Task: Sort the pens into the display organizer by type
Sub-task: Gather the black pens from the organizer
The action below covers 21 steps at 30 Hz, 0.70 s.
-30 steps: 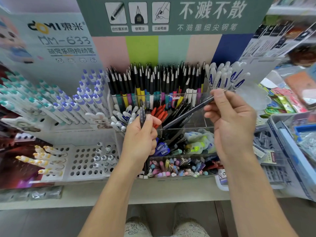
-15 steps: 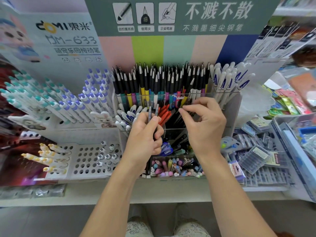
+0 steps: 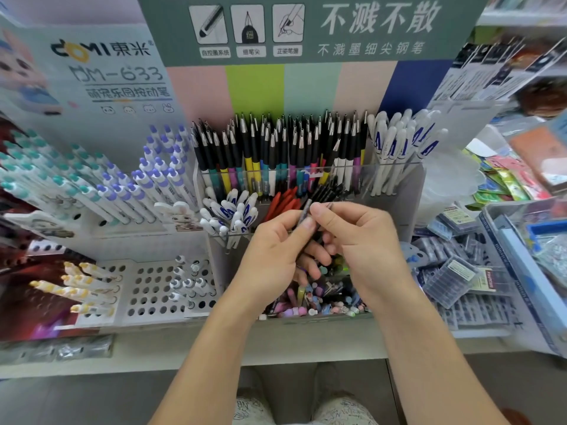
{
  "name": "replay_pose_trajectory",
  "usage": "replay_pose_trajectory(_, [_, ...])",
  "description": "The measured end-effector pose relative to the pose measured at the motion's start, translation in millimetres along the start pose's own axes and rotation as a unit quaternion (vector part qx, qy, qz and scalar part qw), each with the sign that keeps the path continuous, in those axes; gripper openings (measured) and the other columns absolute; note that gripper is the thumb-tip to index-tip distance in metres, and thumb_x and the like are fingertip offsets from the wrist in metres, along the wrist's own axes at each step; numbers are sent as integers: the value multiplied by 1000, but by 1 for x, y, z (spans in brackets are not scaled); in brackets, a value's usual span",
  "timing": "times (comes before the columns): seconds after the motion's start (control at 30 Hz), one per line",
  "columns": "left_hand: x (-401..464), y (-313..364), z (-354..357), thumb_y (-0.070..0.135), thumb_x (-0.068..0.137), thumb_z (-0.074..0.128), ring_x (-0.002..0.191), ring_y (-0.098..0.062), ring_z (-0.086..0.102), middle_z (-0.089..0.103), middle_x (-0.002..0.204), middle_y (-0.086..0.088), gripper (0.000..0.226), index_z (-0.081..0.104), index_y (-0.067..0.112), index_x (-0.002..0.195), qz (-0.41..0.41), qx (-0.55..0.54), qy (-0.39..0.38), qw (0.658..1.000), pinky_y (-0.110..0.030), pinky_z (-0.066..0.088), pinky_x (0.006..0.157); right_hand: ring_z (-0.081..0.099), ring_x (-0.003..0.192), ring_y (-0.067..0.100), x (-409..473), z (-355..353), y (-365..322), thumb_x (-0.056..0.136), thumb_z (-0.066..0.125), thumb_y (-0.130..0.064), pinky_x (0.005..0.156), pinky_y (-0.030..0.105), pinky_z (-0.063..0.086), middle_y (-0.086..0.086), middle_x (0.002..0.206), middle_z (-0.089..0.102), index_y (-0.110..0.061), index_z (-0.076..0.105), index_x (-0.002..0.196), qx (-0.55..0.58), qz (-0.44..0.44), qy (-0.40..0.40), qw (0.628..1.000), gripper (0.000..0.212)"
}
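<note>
Head view of a stationery counter. The left hand [image 3: 276, 256] and the right hand [image 3: 365, 240] meet over the middle of the clear display organizer [image 3: 395, 179], both curled about a small bunch of dark pens [image 3: 305, 214]. The left hand's fingers wrap the lower part of the bunch with the thumb lying up along it; the right hand pinches the upper part between thumb and forefinger, its other fingers folded beneath. How many pens the bunch holds cannot be told — the fingers hide most of it.

Far row of the organizer: black-capped pens [image 3: 276, 148] with coloured barrels stand upright, and to their right white pens with blue clips [image 3: 399, 139]. Middle row, just beyond the hands: more white-and-blue pens [image 3: 230, 213] at left, red pens [image 3: 283, 200] beside them, black pens [image 3: 329, 190] further right. The near compartment holds small pastel-capped pens [image 3: 313, 302], partly hidden by the wrists.

Left of the organizer, a white perforated rack [image 3: 147, 289] carries teal-capped pens [image 3: 46, 176], purple-capped pens [image 3: 153, 176] and — nearest — yellow-topped pens [image 3: 76, 286]. Right of it lie clear boxes of refills [image 3: 451, 274]. A green header sign [image 3: 306, 26] with printed characters stands behind the display.
</note>
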<state>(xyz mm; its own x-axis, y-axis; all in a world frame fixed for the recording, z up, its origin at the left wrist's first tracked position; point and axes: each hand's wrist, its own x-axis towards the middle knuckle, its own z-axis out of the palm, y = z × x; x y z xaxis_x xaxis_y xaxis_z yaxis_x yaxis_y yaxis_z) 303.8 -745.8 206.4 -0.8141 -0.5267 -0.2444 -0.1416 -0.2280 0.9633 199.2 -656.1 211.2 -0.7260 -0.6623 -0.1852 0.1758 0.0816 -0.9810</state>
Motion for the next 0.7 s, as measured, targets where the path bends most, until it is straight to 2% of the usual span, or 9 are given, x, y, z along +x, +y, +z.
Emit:
replay_pose_trajectory(0.1, [-1,-4,-1,24,108,44,70,-22,73,77,78,-6,28,68,12,101,-1,22,115,993,-30,60,63,54,64,7,0,-6,1,82,74,-20,57,16,48,-2,70,64,-6,78,96,164,77,12,983,20])
replay_pose_trajectory(0.17, [0,-4,-5,27,108,41,78,-18,75,78,83,-3,30,68,16,103,19,14,164,986,-31,61,69,58,67,5,3,-16,-6,79,74,-18,60,16,51,-3,77,68,-6,76,101,214,29,83,973,25])
replay_pose_trajectory(0.23, [-1,0,-9,29,109,39,58,-16,65,73,74,-2,31,66,16,103,27,-25,186,982,-26,54,50,61,67,8,7,-24,-15,85,74,-10,62,20,53,-1,78,70,-10,73,103,174,-91,183,963,18])
replay_pose_trajectory(0.27, [-1,2,-11,30,109,38,47,-13,53,66,65,-1,31,65,16,104,29,-30,194,980,-23,43,41,63,67,12,9,-25,-18,87,75,-6,62,23,54,1,78,70,-12,71,103,137,-147,228,953,18])
replay_pose_trajectory(0.3, [-1,2,-12,30,110,36,42,-11,41,58,60,0,32,64,16,104,26,-28,200,979,-21,33,38,65,66,15,11,-25,-19,87,77,-5,63,27,56,4,77,70,-14,68,101,105,-190,261,941,19])
replay_pose_trajectory(0.37, [-1,1,-11,31,110,34,40,-8,30,47,56,3,31,61,15,106,5,-40,202,978,-20,23,37,67,67,22,13,-18,-15,84,81,-5,65,36,59,9,76,69,-15,65,95,53,-242,289,925,22])
replay_pose_trajectory(0.47, [-1,0,-10,22,108,30,40,-9,24,43,56,0,24,51,12,102,-23,-121,184,975,-23,11,42,70,71,21,13,-3,-6,82,82,-6,69,43,62,4,77,70,-16,65,91,8,-267,278,923,22])
replay_pose_trajectory(0.53, [-1,0,-11,16,107,30,41,-10,23,44,56,-1,21,48,13,98,-21,-127,175,976,-26,11,43,72,75,21,14,4,-1,83,82,-6,71,41,62,3,80,72,-18,67,90,-5,-268,273,924,21])
replay_pose_trajectory(0.7, [-2,0,-13,17,107,43,45,-9,34,54,61,3,14,56,13,104,-4,-83,147,986,-21,24,39,64,70,9,24,6,11,81,85,-21,67,21,52,-4,83,70,-21,76,84,-111,-202,238,944,9])
